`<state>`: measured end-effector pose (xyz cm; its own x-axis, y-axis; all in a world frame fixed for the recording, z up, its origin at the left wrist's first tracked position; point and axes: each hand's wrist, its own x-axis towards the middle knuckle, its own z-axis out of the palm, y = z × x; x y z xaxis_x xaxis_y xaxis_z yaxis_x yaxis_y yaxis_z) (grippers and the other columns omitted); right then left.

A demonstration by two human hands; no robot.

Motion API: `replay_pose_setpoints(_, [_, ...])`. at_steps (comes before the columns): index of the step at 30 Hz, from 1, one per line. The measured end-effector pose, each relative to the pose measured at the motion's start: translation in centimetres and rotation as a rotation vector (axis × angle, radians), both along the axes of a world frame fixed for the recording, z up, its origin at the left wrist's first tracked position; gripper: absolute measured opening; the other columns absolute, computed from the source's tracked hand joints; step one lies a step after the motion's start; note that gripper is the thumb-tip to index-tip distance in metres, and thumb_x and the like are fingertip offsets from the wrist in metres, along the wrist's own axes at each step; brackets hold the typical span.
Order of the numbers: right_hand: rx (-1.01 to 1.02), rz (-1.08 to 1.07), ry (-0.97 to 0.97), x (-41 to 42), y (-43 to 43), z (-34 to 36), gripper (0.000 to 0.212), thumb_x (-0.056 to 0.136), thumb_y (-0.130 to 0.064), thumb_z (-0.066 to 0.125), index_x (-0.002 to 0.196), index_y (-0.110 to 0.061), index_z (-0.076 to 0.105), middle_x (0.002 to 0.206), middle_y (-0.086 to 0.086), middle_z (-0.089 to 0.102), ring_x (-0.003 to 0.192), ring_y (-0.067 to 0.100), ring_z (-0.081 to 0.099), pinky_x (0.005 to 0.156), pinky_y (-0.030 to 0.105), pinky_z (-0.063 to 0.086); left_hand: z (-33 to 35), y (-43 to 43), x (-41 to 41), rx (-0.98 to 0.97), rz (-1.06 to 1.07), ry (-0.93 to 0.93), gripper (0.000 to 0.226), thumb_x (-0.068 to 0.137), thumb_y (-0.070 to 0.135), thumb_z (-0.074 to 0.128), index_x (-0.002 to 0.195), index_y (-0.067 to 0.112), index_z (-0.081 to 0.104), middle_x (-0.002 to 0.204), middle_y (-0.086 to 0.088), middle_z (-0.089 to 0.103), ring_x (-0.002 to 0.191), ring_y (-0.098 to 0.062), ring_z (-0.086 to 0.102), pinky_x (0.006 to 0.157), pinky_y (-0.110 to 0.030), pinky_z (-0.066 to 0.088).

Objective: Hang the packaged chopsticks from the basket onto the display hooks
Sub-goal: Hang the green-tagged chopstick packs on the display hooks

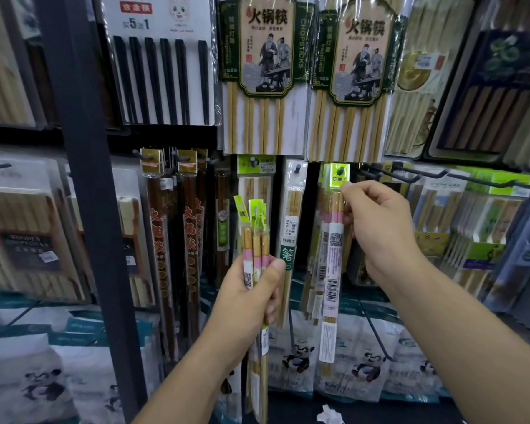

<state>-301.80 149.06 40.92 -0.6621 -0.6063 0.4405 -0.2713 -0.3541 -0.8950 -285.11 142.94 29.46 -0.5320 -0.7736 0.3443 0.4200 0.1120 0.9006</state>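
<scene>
While the right hand [377,228] pinched a chopstick pack [334,255] between thumb and forefinger just under its green header [338,180], already over the display hook [341,170], pushing it fully back before letting go seemed wise. The left hand [251,289] gripped the spare packs [254,237] with curled fingers. Crowded shop racks [86,209] surrounded them; panda-printed bags [297,359] lay below.

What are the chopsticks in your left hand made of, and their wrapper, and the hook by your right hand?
The chopsticks in the left hand look like bamboo or wood: tan, matt. Their wrapper seems clear glossy plastic film; it glints and shows the sticks. The hook through the pack that the right hand pinches looks like dark metal rod, probably coated.
</scene>
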Motion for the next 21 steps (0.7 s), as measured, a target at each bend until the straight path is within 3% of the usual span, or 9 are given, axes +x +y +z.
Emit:
replay_pose_setpoints(4, [0.022,0.003,-0.011,-0.2,-0.3,-0.6,0.027,0.099,-0.019,0.063,0.074,-0.015,0.072,0.062,-0.005,0.063,0.052,0.003,0.056,0.049,0.013,0.045,0.0,-0.2,0.0,0.053,0.001,0.051,0.013,0.087,0.041,0.068,0.087,0.031,0.059,0.069,0.000,0.050,0.048,-0.014,0.039,0.044,-0.026,0.037])
replay_pose_setpoints(7, [0.060,-0.043,0.039,-0.4,-0.5,-1.1,0.031,0.100,-0.028,0.063,0.072,-0.017,0.071,0.060,-0.007,0.064,0.052,0.000,0.056,0.054,0.010,0.046,0.2,-0.2,0.1,0.069,-0.018,0.065,0.009,0.093,0.028,0.060,0.084,0.031,0.057,0.069,-0.001,0.051,0.048,-0.014,0.040,0.044,-0.026,0.037])
replay_pose_setpoints(12, [0.078,-0.160,0.048,-0.3,-0.2,-2.6,0.025,0.099,-0.039,0.063,0.084,-0.018,0.066,0.078,0.000,0.066,0.070,0.010,0.059,0.068,0.025,0.048,0.5,0.3,0.4,0.026,-0.021,0.078,0.007,0.101,0.028,0.060,0.096,0.029,0.065,0.077,-0.003,0.063,0.059,-0.017,0.058,0.052,-0.029,0.050])
replay_pose_setpoints(14, [0.075,-0.177,0.080,0.5,0.3,-3.4,0.021,0.097,-0.039,0.065,0.084,-0.021,0.065,0.075,-0.004,0.063,0.066,0.006,0.057,0.061,0.023,0.047,0.6,0.5,0.3,0.020,-0.029,0.095,0.008,0.097,0.031,0.061,0.100,0.028,0.068,0.081,-0.005,0.067,0.067,-0.019,0.064,0.059,-0.032,0.056])
replay_pose_setpoints(16, [0.090,-0.068,0.144,1.8,0.9,-3.9,0.015,0.095,-0.038,0.068,0.085,-0.027,0.069,0.068,-0.011,0.065,0.058,-0.002,0.058,0.051,0.014,0.045,0.7,0.8,0.3,0.008,-0.038,0.097,0.015,0.093,0.036,0.065,0.103,0.025,0.069,0.085,-0.009,0.070,0.072,-0.023,0.067,0.062,-0.035,0.058])
replay_pose_setpoints(18, [0.131,0.083,0.215,3.1,1.3,-4.1,0.008,0.094,-0.035,0.070,0.087,-0.032,0.073,0.077,-0.015,0.071,0.066,-0.002,0.063,0.056,0.010,0.048,0.9,1.2,0.3,-0.008,-0.054,0.088,0.024,0.089,0.041,0.069,0.104,0.022,0.069,0.088,-0.012,0.072,0.074,-0.026,0.069,0.063,-0.036,0.059])
replay_pose_setpoints(21, [0.148,0.268,0.199,4.4,1.6,-4.0,0.012,0.095,-0.027,0.071,0.084,-0.029,0.075,0.074,0.001,0.071,0.054,0.013,0.062,0.050,0.023,0.053,1.0,1.5,0.1,-0.023,-0.062,0.099,0.023,0.088,0.040,0.069,0.103,0.023,0.071,0.086,-0.012,0.073,0.073,-0.026,0.070,0.064,-0.036,0.060])
